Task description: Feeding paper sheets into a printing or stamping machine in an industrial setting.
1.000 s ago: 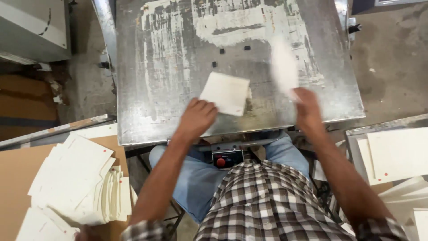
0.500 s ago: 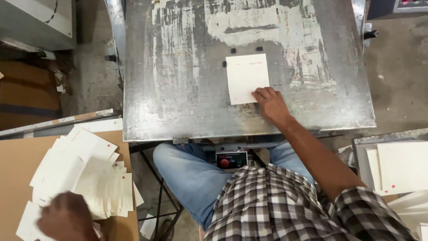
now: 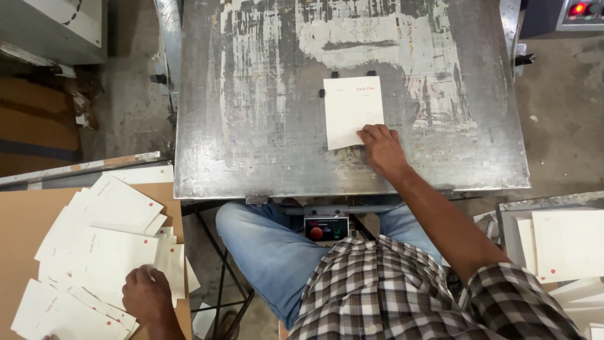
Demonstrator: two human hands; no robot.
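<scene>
Head camera looks straight down on a worn metal press table [image 3: 251, 126] that fills the upper middle of the frame, its surface scratched and blotched with pale patches. A white printed card [image 3: 352, 110] lies flat right of the table's centre, its upper and left edges against small black stops [image 3: 321, 92]. The right hand [image 3: 381, 148] rests palm down on the card's lower right corner, fingers spread slightly and pressing the card to the table, not pinching it.

In the lower left of the frame, the left hand [image 3: 147, 294] lies on a loose fan of white cards [image 3: 94, 252] spread over a brown cardboard sheet [image 3: 25, 220]; its fingers curl down onto the top cards, but I cannot tell whether they grip one.

Below the table's near edge sits a small control box with a red button [image 3: 326, 228], between the person's knees in blue jeans [image 3: 264, 252]. A checked shirt [image 3: 402, 296] fills the lower middle. At the right edge, more white cards [image 3: 566, 245] are stacked in a tray. A red lamp [image 3: 578, 9] glows in the upper right corner.
</scene>
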